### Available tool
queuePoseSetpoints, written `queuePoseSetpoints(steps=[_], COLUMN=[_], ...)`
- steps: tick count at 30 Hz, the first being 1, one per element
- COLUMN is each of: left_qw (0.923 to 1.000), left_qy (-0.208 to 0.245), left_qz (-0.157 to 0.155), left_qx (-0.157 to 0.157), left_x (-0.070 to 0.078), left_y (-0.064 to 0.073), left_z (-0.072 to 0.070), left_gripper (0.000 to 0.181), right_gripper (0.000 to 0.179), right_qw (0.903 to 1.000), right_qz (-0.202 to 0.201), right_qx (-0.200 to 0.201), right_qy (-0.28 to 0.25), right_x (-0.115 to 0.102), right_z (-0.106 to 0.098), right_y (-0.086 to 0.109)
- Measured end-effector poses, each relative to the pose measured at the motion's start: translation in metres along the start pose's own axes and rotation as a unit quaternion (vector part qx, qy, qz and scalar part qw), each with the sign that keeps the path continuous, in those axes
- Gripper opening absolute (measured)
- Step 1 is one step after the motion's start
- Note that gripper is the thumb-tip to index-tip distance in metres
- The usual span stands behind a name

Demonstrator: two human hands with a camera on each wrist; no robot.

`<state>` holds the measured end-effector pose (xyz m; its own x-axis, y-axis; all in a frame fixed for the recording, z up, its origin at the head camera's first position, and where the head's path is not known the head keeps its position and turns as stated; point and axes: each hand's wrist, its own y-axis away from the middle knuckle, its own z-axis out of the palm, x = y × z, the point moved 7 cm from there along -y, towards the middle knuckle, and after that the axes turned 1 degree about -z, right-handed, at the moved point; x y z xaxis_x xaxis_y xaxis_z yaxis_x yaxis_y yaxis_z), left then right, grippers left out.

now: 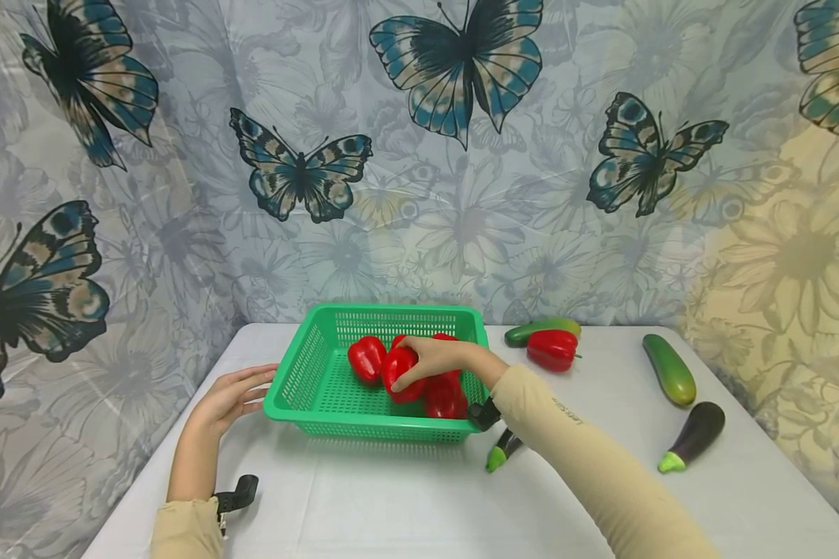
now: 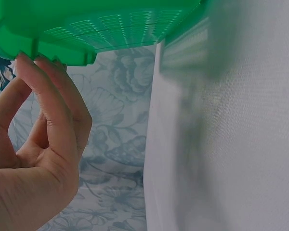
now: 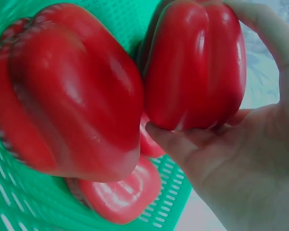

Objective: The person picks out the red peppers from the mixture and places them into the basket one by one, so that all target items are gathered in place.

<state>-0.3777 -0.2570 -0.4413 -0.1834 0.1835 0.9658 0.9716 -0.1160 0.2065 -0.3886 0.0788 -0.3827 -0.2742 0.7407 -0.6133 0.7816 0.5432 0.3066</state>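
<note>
My right hand [image 1: 435, 357] grips a red bell pepper [image 1: 398, 374] inside the green plastic basket [image 1: 363, 420], fingers on one side and thumb on the other. In the right wrist view the held bell pepper [image 3: 197, 67] is beside a large one [image 3: 82, 101], with another red pepper [image 3: 123, 192] lower down. One more pepper [image 1: 366, 359] lies to its left in the basket, and others sit partly hidden around my hand. At the basket's left side is my left hand [image 1: 227, 397], fingers extended and loosely bent. Its fingertips [image 2: 25, 60] touch the basket's rim in the left wrist view.
Right of the basket, a red bell pepper [image 1: 552, 349] lies before a green cucumber-like vegetable [image 1: 524, 332]. Farther right are another long green vegetable [image 1: 671, 371] and an eggplant [image 1: 698, 433]. My right sleeve partly hides a second eggplant [image 1: 505, 449]. A butterfly-print cloth [image 1: 419, 256] hangs behind the table.
</note>
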Motion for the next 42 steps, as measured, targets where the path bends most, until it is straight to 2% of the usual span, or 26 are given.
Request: queuePoseSetpoints(steps=[4,12,19,30,42], left_qw=[1.0000,1.0000,1.0000,1.0000,1.0000], left_qy=[0.000,-0.003,-0.002,-0.004,-0.006], left_qz=[0.001,-0.001,-0.001,0.000,0.000], left_qx=[-0.002,0.000,-0.002,-0.003,-0.005], left_x=[0.000,0.000,0.001,0.001,0.000], left_y=[0.000,0.000,0.002,0.001,0.000], left_z=[0.001,0.000,0.001,0.001,-0.001], left_gripper=[0.054,0.055,0.055,0.055,0.055], right_gripper=[0.071,0.080,0.080,0.081,0.082], right_qw=[1.0000,0.9994,0.9995,0.9975,0.9961], right_qz=[-0.001,-0.015,0.005,0.015,0.032], right_qx=[-0.002,0.010,-0.032,-0.056,-0.068], right_qy=[0.000,-0.029,0.007,0.041,0.046], right_x=[-0.003,-0.008,-0.004,-0.012,-0.010], right_z=[0.002,0.002,0.007,0.015,0.018], right_y=[-0.002,-0.003,0.001,-0.001,-0.006])
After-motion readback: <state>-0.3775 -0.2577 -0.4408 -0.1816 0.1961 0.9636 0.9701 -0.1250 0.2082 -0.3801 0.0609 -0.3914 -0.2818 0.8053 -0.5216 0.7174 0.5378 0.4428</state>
